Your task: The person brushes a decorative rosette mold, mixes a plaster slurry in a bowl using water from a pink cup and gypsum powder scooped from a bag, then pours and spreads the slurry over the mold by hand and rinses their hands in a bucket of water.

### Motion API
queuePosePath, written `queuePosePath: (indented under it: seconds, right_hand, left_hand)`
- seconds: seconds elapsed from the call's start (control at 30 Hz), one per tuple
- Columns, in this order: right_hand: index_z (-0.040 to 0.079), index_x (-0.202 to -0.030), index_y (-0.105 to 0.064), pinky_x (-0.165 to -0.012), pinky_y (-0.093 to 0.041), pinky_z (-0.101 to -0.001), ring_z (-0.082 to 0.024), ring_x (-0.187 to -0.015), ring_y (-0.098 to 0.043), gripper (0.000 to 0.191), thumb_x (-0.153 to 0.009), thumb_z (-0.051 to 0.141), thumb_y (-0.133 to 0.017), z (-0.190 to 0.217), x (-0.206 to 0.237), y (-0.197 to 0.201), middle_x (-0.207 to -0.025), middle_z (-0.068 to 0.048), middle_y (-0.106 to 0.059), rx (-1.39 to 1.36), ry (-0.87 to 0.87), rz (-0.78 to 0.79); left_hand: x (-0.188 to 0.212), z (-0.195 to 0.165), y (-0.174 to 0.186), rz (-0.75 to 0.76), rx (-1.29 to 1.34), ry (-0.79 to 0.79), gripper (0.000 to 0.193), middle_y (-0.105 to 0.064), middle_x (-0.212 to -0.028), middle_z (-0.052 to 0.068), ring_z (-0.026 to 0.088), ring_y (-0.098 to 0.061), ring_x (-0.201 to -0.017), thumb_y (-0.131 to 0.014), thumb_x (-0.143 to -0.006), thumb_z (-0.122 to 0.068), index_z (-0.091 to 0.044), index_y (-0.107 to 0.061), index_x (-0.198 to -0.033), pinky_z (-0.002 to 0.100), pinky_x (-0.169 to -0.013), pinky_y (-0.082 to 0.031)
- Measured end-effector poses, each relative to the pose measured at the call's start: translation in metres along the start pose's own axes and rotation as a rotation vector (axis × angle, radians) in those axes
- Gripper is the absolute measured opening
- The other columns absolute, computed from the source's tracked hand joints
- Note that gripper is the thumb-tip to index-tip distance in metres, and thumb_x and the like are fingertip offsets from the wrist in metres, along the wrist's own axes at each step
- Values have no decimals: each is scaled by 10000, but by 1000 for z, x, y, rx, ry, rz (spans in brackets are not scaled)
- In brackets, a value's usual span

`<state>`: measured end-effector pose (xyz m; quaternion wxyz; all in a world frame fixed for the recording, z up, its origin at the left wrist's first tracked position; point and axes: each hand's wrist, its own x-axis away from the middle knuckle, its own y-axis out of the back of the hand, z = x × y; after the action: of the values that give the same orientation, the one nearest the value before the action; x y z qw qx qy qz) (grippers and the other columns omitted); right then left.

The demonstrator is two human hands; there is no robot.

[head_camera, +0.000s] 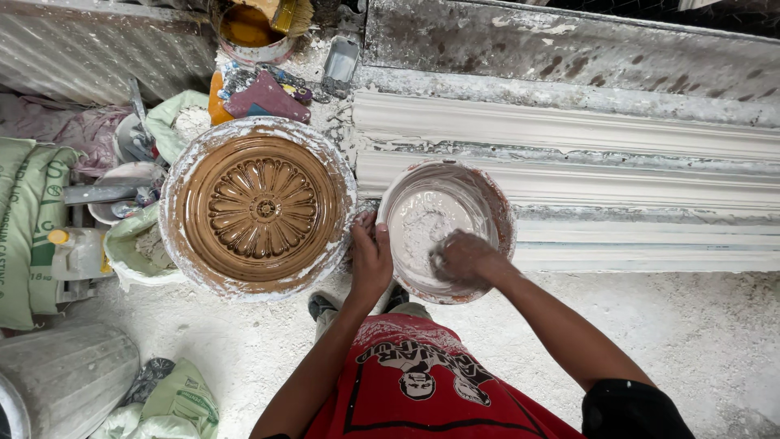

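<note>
Gripping the near rim of the round, plaster-smeared mixing bowl [445,230] on the white-dusted floor [699,333], the left hand [370,258] steadies it beside the brown rosette mould [258,207], while the right hand [461,257], clenched, works the white paste inside.

We saw a green printed sack [28,232] at far left, upright; a crumpled green bag [183,396] lay lower left

Glossy brown rosette mould [258,208], plaster-crusted bowl [497,213], powdery matt floor [715,333]
</note>
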<state>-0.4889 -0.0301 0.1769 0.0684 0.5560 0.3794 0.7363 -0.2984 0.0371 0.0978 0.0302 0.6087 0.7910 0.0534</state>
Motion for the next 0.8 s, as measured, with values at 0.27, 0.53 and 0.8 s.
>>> queuePosePath:
  seconds: [0.27, 0.53, 0.8]
  right_hand:
    - [5, -1279, -661, -972, -553, -495, -331, -1007, -735, 565, -1071, 472, -421, -49, -45, 3, -1147, -246, -752, -274, -255, -123]
    - [-80, -1302, -601, -944, -496, -523, -372, -1108, -633, 599, -1051, 456, -503, -43, -123, 7, -1231, -296, -637, -721, -145, -382]
    - [111, -1410, -585, -846, -572, -432, -239, -800, -650, 494, -1023, 400, -480, -30, -89, 15, -890, -161, -657, -444, -129, -174]
  left_hand:
    - [-1, -8, 1, 17, 7, -18, 589, -441, -1447, 326, 380, -482, -1383, -364, -1107, -364, 92, -275, -1469, 464, -1146, -376]
    - [0, -15, -1, 11, 12, -27, 560, -427, -1458, 330, 389, -454, -1403, -358, -1117, -330, 92, -272, -1474, 470, -1151, -355]
    - [3, -12, 1, -18, -27, 1, 579, -476, -1413, 318, 381, -520, -1336, -373, -1109, -352, 99, -286, -1462, 460, -1121, -396]
